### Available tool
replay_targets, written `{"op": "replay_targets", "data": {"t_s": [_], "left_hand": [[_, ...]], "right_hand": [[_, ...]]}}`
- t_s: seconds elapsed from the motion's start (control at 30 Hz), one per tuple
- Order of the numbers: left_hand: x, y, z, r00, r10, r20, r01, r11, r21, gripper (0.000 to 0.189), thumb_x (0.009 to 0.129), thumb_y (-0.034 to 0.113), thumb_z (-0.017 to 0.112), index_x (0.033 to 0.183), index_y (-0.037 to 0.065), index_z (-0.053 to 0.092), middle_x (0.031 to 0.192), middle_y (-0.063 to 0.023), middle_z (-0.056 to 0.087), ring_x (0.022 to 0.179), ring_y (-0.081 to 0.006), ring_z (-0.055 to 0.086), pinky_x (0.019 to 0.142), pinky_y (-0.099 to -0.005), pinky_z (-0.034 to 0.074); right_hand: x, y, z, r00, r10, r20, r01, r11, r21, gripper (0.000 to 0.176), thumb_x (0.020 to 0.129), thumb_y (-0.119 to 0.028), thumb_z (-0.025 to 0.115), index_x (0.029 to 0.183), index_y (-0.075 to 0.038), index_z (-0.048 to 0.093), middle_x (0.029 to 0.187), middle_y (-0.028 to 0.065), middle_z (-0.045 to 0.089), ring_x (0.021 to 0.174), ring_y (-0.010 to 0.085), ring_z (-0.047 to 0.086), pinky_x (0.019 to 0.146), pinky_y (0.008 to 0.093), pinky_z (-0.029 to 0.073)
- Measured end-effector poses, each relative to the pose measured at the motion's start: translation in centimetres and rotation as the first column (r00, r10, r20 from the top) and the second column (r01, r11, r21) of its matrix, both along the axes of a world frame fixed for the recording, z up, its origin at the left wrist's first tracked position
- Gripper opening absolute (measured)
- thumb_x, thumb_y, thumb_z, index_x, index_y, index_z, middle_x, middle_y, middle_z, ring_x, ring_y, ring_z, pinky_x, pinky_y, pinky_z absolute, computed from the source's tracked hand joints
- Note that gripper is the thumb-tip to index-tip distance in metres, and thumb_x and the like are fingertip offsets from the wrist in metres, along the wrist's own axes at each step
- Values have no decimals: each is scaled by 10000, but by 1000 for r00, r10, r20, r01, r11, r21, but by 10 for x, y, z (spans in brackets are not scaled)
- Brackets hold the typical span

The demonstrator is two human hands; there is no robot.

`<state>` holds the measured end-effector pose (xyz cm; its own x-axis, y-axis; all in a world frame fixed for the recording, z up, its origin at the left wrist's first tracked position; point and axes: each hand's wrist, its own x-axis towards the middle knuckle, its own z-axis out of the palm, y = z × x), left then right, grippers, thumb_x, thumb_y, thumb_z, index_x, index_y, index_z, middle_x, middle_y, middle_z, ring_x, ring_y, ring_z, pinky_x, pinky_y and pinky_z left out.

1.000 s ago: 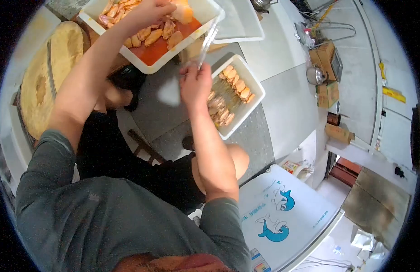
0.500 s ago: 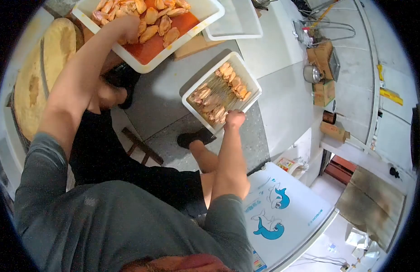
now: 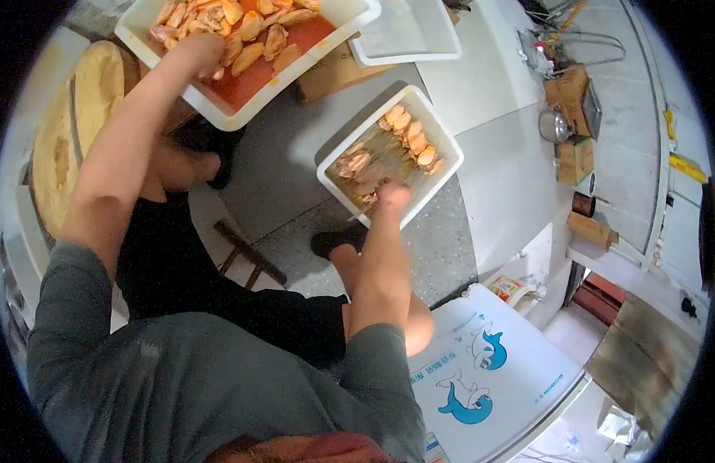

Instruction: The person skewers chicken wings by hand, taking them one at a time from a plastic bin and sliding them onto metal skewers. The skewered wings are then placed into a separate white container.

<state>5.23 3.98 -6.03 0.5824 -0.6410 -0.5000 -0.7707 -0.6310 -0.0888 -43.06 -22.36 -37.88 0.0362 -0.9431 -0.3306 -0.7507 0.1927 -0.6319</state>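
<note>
My left hand (image 3: 202,54) reaches over the near side of a large white tub (image 3: 228,122) at the top left, down at the orange-coated chicken wings (image 3: 249,55) in it; its fingertips are hidden. Red-orange liquid covers the tub's floor. My right hand (image 3: 391,194), blurred by motion, is over the near end of a smaller white tub (image 3: 453,147). Its fingers look curled, but what is in them does not show. In that tub, thin skewers (image 3: 384,150) lie between a row of chicken wings (image 3: 411,137) on the far side and more wings (image 3: 354,163) on the near side.
Another white tub (image 3: 408,35) stands at the top. A round wooden chopping block (image 3: 84,127) is at the left, and a white freezer lid (image 3: 489,370) with blue dolphins at the lower right. A metal pot (image 3: 554,126) and boxes (image 3: 573,160) sit by the wall.
My right hand has moved slightly left and up, inward from the small tub's near rim. My left hand has shifted a little left and down within the large tub. The view has shifted slightly.
</note>
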Motion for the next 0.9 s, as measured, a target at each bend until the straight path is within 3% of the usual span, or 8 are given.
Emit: {"op": "replay_targets", "data": {"t_s": [0.13,0.23,0.27,0.37,0.47,0.67,0.77,0.9], "left_hand": [[3,4,-6,999,-1,51,-1,999,42,245,727,55,647,963,72,711,1026,-142,696,975,-331,664,737,-434,545],[1,4,-2,997,-62,50,58,995,79,214,743,102,672,943,46,719,987,-142,705,938,-318,676,739,-412,546],[2,6,-5,998,-62,32,60,997,56,226,735,120,691,944,41,719,970,-142,706,925,-311,678,735,-404,545],[0,5,-5,996,-65,-54,65,998,-11,325,701,236,749,957,40,705,943,-147,706,898,-312,678,736,-398,541],[-14,6,5,983,-42,-177,36,999,-34,497,656,414,791,981,56,678,950,-160,697,891,-345,667,754,-420,535],[-20,-12,9,988,-84,-125,85,996,-2,417,733,327,724,1027,39,664,940,-178,690,908,-342,666,766,-415,532],[-29,-16,16,940,-301,-159,285,951,-115,340,788,236,661,1058,29,651,991,-179,684,940,-350,657,791,-420,526],[-29,-17,-3,978,-59,-199,17,978,-206,293,753,178,713,960,-27,676,923,-201,685,880,-342,663,750,-419,526]], "right_hand": [[51,38,166,913,-151,379,90,980,176,151,909,-54,469,1017,52,456,885,169,653,686,254,664,511,356,512],[34,-5,132,952,129,276,-81,980,-181,157,959,-137,439,992,15,455,835,142,639,599,196,601,481,304,459],[44,-2,174,935,167,314,-106,974,-201,169,973,-164,438,993,3,457,822,132,633,561,174,566,466,287,431],[84,46,309,847,104,521,-84,995,-63,203,982,-171,461,1010,18,529,816,96,649,565,146,554,511,287,449],[98,80,371,744,31,668,-81,996,44,171,991,-184,479,992,-15,509,760,57,611,541,103,502,466,252,396],[103,146,412,614,91,784,-216,975,56,93,994,-132,467,989,-46,501,706,78,593,483,94,468,422,213,368],[113,158,402,582,72,810,-257,961,99,90,996,-142,477,973,-60,504,698,67,589,487,83,459,420,206,352],[128,154,402,577,50,815,-278,951,138,94,996,-151,487,946,-75,514,700,46,588,502,72,457,427,199,343]]}}
